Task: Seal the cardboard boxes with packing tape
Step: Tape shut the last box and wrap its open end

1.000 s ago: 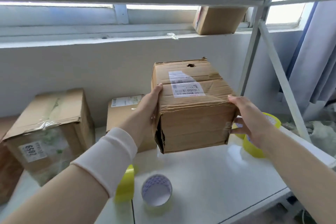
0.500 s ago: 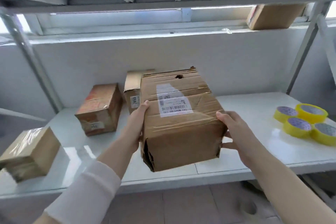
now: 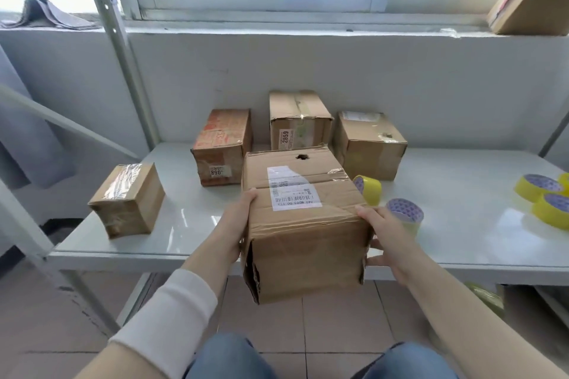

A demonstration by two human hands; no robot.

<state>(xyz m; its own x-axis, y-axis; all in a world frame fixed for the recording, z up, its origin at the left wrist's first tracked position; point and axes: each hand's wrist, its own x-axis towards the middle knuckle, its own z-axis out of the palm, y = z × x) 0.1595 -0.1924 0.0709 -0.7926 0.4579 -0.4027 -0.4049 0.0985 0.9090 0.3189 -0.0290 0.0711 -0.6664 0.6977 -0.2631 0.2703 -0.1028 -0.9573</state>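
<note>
Gripping a worn cardboard box [image 3: 304, 234] from both sides, the person holds it at the front edge of the white tabletop [image 3: 462, 215], its near part jutting out over the tiled floor [image 3: 338, 320]; whether its bottom rests on that edge I cannot tell. The left hand [image 3: 235, 224] presses the left side with the thumb hooked over the top edge, its fingers hidden behind the box. The right hand [image 3: 388, 237] curls its fingers [image 3: 365, 212] over the top right edge, thumb on the front face. The box is brown, creased and dented, with a white barcode label [image 3: 292, 191] on top, a small ragged hole [image 3: 301, 157] near the far edge, and a split front-left corner. A tape roll [image 3: 405, 211] lies just beside the right hand.
</note>
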